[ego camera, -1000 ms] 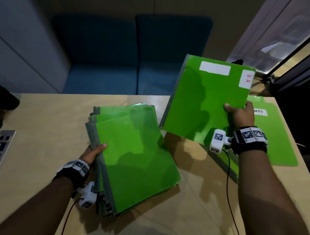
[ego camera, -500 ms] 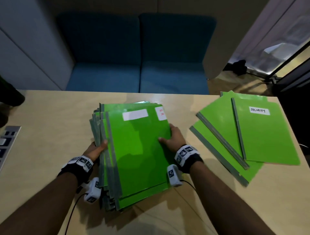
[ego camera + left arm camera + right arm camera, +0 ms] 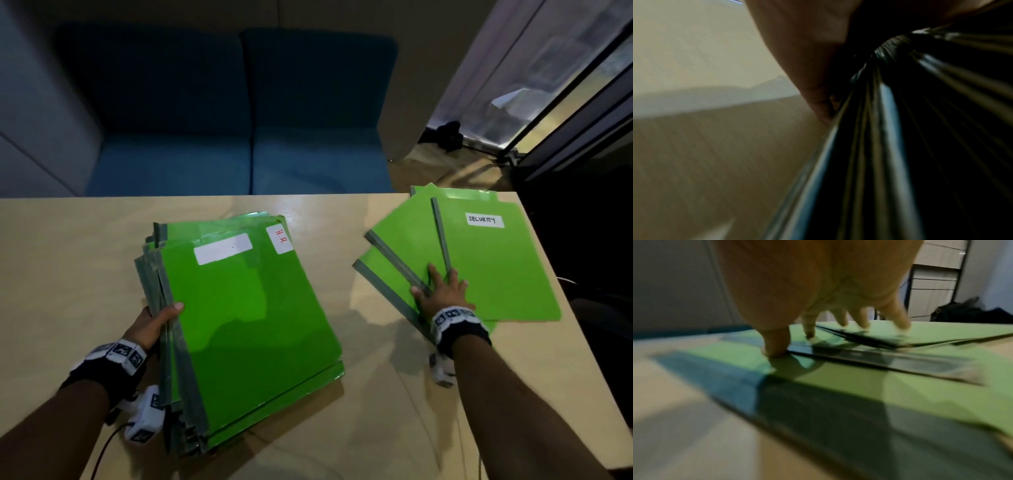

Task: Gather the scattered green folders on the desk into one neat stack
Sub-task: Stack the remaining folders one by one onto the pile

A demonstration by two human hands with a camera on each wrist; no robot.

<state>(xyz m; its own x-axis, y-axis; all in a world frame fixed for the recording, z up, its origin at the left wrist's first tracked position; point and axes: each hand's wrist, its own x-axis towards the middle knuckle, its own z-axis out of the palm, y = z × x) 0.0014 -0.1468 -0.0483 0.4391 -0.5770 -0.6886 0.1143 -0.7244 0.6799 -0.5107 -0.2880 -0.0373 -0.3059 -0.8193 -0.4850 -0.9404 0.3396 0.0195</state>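
Note:
A thick stack of green folders (image 3: 246, 329) lies on the wooden desk (image 3: 68, 260), topped by one with a blank white label and an "H.R" tag. My left hand (image 3: 154, 322) grips the stack's grey spine edge, thumb on top; the left wrist view shows those dark spines (image 3: 900, 146) close up. Three loose green folders (image 3: 411, 246) lie fanned at the desk's right, the top one labelled "SECURITY" (image 3: 500, 267). My right hand (image 3: 442, 291) rests on them with fingers spread straight, fingertips (image 3: 902, 324) touching the folder surfaces and the thumb against a grey spine.
A blue sofa (image 3: 222, 113) stands beyond the desk's far edge. The desk's right edge (image 3: 561, 308) runs close beside the fanned folders. A black bag (image 3: 445, 133) lies on the floor near a glass door. Bare desk (image 3: 359, 342) separates the two folder groups.
My right hand laid the "H.R" folder on top of the stack, let go, and moved right onto the fanned folders. My left hand kept its hold on the stack's spine.

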